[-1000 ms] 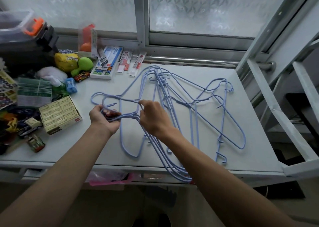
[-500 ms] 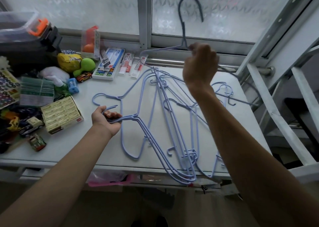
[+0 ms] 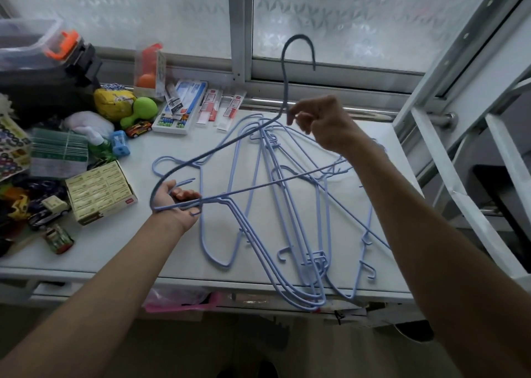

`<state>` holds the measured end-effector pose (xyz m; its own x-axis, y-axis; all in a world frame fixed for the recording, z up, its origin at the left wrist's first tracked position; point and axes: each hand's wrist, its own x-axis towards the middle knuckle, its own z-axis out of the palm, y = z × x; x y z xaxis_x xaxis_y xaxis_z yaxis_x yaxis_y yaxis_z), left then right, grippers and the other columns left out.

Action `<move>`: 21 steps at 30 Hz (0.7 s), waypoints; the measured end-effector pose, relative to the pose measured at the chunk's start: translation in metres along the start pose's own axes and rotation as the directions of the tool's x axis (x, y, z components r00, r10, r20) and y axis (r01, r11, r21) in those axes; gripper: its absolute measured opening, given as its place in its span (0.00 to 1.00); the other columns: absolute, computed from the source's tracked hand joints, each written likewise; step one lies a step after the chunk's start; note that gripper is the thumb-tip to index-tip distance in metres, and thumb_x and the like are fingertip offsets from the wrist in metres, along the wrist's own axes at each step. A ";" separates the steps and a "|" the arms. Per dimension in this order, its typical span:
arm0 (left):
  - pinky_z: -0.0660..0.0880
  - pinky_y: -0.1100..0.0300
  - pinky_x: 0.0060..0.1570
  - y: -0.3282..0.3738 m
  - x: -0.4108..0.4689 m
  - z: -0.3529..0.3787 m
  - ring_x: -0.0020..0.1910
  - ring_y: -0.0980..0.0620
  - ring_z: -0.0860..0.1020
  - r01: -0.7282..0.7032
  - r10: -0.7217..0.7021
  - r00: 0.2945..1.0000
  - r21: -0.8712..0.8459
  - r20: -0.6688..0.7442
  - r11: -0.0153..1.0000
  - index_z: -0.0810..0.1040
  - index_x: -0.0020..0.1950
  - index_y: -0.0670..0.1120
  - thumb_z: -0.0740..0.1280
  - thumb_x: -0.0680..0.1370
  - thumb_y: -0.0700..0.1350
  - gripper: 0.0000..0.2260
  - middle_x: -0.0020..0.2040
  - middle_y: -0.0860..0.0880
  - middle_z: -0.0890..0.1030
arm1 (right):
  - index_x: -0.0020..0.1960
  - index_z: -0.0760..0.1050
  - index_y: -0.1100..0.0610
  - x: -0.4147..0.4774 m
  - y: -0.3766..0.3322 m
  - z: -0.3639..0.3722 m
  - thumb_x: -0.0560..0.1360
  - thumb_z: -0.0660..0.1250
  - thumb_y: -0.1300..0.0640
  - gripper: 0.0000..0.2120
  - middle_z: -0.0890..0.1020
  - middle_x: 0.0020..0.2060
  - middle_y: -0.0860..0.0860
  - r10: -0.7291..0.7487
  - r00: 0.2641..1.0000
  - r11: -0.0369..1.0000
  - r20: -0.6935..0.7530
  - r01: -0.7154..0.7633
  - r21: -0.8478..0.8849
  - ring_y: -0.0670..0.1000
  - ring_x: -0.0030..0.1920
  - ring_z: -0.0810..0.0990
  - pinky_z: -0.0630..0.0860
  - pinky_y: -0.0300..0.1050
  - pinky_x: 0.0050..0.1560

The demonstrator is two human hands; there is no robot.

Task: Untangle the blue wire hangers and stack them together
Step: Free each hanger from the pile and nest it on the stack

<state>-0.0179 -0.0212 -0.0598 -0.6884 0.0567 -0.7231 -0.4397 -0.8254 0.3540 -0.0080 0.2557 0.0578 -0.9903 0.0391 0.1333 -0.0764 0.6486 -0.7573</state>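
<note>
Several blue wire hangers (image 3: 316,258) lie tangled on the white table (image 3: 115,248), their lower ends reaching past the front edge. My right hand (image 3: 324,122) is raised above the pile, pinching the neck of one blue hanger (image 3: 283,70). That hanger's hook points up in front of the window. It hangs tilted, and its left corner comes down at my left hand (image 3: 179,202). My left hand rests on the table at the pile's left side, fingers closed on the corner wires of the hangers there.
The table's left side is crowded: a box of small packs (image 3: 100,191), toy cars (image 3: 48,208), a green toy (image 3: 142,110), stationery packs (image 3: 184,105) and a dark bin (image 3: 43,70). A window sill runs behind. A white metal frame (image 3: 448,176) stands at the right.
My right hand took one hanger from the pile and lifted it up toward the window. The hanger then swung left, so its corner now sits at my left hand. My left hand stayed put.
</note>
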 end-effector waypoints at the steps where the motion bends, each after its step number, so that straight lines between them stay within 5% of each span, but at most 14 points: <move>1: 0.68 0.63 0.33 0.000 0.002 -0.003 0.18 0.53 0.66 0.006 -0.006 1.000 0.005 0.007 1.000 0.59 0.29 0.47 0.59 0.80 0.46 0.20 0.18 0.51 0.63 | 0.39 0.79 0.53 0.001 -0.002 0.004 0.73 0.53 0.74 0.22 0.71 0.28 0.50 -0.007 0.998 0.999 0.063 0.010 -0.047 0.49 0.34 0.66 0.65 0.43 0.38; 7: 0.73 0.63 0.31 -0.003 0.003 -0.018 0.19 0.52 0.71 0.003 -0.002 0.996 -0.012 0.086 1.000 0.63 0.31 0.47 0.61 0.80 0.46 0.18 0.19 0.50 0.68 | 0.41 0.79 0.49 0.021 -0.018 0.015 0.79 0.60 0.67 0.16 0.72 0.32 0.41 -0.013 0.988 0.978 0.157 0.046 -0.205 0.39 0.33 0.70 0.68 0.37 0.37; 12: 0.76 0.64 0.31 -0.004 0.001 -0.012 0.22 0.52 0.73 -0.010 0.011 0.994 -0.006 0.110 1.000 0.66 0.31 0.46 0.62 0.80 0.47 0.17 0.20 0.50 0.71 | 0.50 0.80 0.50 0.026 -0.017 0.054 0.75 0.56 0.64 0.16 0.79 0.50 0.53 0.127 0.987 0.881 0.096 -0.068 -0.468 0.57 0.55 0.75 0.60 0.49 0.52; 14: 0.75 0.62 0.33 -0.004 0.003 -0.012 0.26 0.52 0.72 -0.012 0.014 0.994 -0.020 0.113 1.000 0.66 0.32 0.46 0.62 0.80 0.46 0.17 0.20 0.50 0.70 | 0.53 0.79 0.54 0.023 -0.016 0.069 0.77 0.55 0.55 0.15 0.79 0.57 0.55 0.258 0.960 0.898 0.107 -0.197 -0.394 0.58 0.57 0.74 0.60 0.53 0.55; 17: 0.72 0.62 0.35 -0.004 0.001 -0.014 0.25 0.53 0.70 0.007 0.002 0.988 -0.056 0.157 0.998 0.66 0.29 0.46 0.63 0.80 0.46 0.19 0.21 0.51 0.68 | 0.52 0.78 0.57 0.022 -0.020 0.090 0.74 0.43 0.29 0.38 0.79 0.59 0.57 0.386 0.918 0.865 0.085 -0.329 -0.379 0.59 0.61 0.73 0.59 0.63 0.66; 19: 0.71 0.63 0.33 -0.004 -0.001 -0.013 0.22 0.54 0.70 0.011 -0.001 0.987 -0.061 0.162 0.998 0.66 0.27 0.46 0.63 0.80 0.45 0.20 0.20 0.51 0.68 | 0.48 0.75 0.56 0.024 -0.026 0.101 0.75 0.50 0.32 0.29 0.80 0.55 0.58 0.372 0.927 0.827 0.041 -0.312 -0.468 0.60 0.60 0.74 0.60 0.62 0.66; 21: 0.71 0.63 0.33 -0.003 -0.002 -0.012 0.24 0.54 0.69 0.021 -0.014 0.990 -0.049 0.142 0.999 0.66 0.28 0.45 0.61 0.80 0.46 0.20 0.20 0.51 0.67 | 0.51 0.73 0.56 0.023 -0.034 0.108 0.78 0.57 0.49 0.12 0.80 0.54 0.57 0.308 0.951 0.826 0.028 -0.253 -0.503 0.60 0.56 0.76 0.64 0.58 0.62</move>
<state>-0.0084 -0.0255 -0.0663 -0.7572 0.1478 -0.6362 -0.4256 -0.8505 0.3090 -0.0405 0.1523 0.0181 -0.9685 0.2160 -0.1241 0.2459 0.9086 -0.3376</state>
